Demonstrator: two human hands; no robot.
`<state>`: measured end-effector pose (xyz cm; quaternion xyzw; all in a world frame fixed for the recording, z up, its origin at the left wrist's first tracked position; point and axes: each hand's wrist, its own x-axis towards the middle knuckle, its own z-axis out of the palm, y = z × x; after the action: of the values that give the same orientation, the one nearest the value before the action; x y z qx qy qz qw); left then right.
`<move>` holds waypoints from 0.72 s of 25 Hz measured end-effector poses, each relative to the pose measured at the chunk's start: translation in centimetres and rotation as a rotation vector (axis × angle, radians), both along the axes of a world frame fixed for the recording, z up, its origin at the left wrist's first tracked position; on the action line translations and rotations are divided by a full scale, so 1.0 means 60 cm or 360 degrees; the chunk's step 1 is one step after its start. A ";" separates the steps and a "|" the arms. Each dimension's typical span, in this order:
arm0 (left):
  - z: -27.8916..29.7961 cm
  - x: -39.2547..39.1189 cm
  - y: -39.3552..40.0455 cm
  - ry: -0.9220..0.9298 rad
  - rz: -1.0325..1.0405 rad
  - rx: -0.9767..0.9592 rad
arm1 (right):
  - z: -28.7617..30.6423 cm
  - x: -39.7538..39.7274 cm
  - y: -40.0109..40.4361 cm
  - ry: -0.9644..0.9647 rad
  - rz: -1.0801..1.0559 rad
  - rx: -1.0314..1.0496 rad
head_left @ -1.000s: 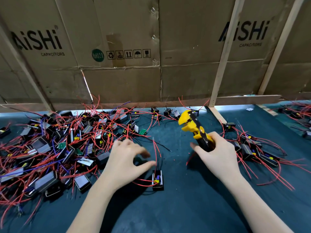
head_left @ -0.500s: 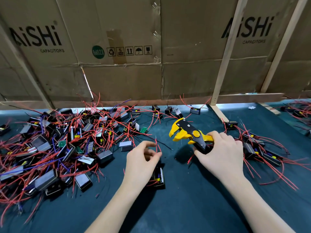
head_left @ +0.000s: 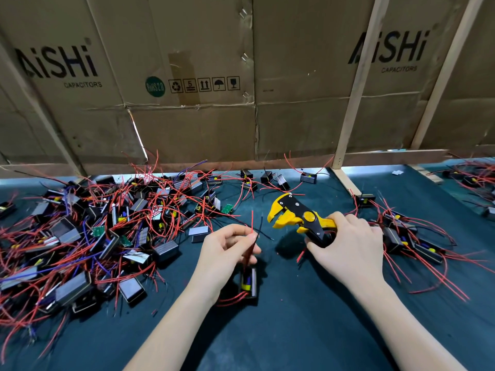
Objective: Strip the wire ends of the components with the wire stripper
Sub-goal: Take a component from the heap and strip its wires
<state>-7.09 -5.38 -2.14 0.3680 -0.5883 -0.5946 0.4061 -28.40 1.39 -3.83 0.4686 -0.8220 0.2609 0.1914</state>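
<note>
Currently your left hand pinches the thin red and black wire ends upright above their small black component, presenting them to the open-mouthed yellow-and-black wire stripper gripped in your right hand.

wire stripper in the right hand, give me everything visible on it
The wire stripper is yellow and black, plastic-looking, with a round yellow pivot button mid-body. Its jaws stand open, pointing left toward the red wire pinched by the left hand, apart from it. The right hand grips its handles, hiding most of them. It is held tilted above the dark green table mat, not resting on it.
</note>
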 end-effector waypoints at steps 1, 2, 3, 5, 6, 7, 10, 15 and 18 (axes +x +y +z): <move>-0.001 -0.001 0.000 -0.0004 -0.0001 -0.0029 | 0.000 0.001 0.000 0.0009 -0.0002 -0.0007; -0.002 -0.002 0.001 -0.0001 -0.0003 -0.0066 | 0.000 0.001 0.000 0.0016 -0.0003 -0.0018; -0.003 -0.002 0.000 -0.0005 -0.0008 -0.0110 | 0.000 0.002 0.000 0.0026 -0.0003 -0.0029; -0.005 -0.003 0.000 -0.0037 -0.0016 -0.0191 | 0.000 0.002 0.001 0.0071 -0.0009 -0.0034; -0.006 -0.002 0.000 -0.0054 -0.0020 -0.0217 | 0.000 0.003 0.002 0.0102 -0.0013 -0.0029; -0.007 -0.002 -0.001 -0.0073 -0.0023 -0.0233 | 0.000 0.004 0.002 0.0129 -0.0014 -0.0025; -0.010 -0.002 -0.002 -0.0163 0.0001 -0.0301 | 0.000 0.008 0.001 0.0171 0.0001 -0.0037; -0.014 -0.002 -0.006 -0.0236 0.0168 -0.0401 | -0.002 0.013 0.000 0.0229 0.0066 -0.0047; -0.017 -0.001 -0.008 -0.0253 0.0222 -0.0439 | -0.001 0.014 0.001 0.0230 0.0093 -0.0054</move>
<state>-7.13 -5.84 -3.14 0.3948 -0.6676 -0.4475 0.4452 -27.54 1.44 -3.90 0.5066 -0.7876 0.2457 0.2503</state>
